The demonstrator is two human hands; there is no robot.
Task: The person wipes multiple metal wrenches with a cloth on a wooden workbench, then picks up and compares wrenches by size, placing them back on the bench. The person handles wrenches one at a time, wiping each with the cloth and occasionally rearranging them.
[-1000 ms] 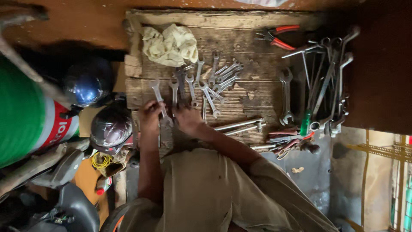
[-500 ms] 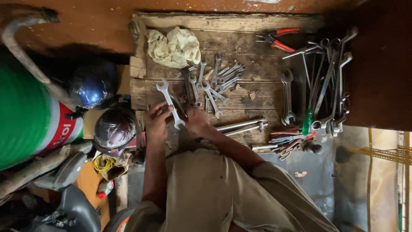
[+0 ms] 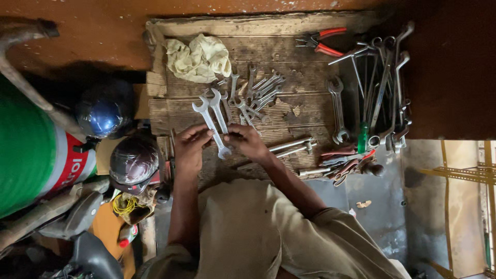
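Your two hands hold a pair of open-ended spanners over the wooden tabletop.

Your left hand (image 3: 190, 147) has its grip clenched on the two spanners (image 3: 213, 121), and your right hand (image 3: 247, 142) pinches their lower ends, so both grips are grasping the same pair. The spanners run up and away from your grip, open jaws at the far end, side by side and touching. Just beyond your right grip lies a loose heap of small spanners (image 3: 256, 93) on the tabletop (image 3: 289, 116). Farther past it sits a crumpled yellow rag (image 3: 199, 57). Well off to the right of your grip are long wrenches (image 3: 380, 88) and red-handled pliers (image 3: 320, 41). Left of your left grip sit two helmets (image 3: 133, 163).
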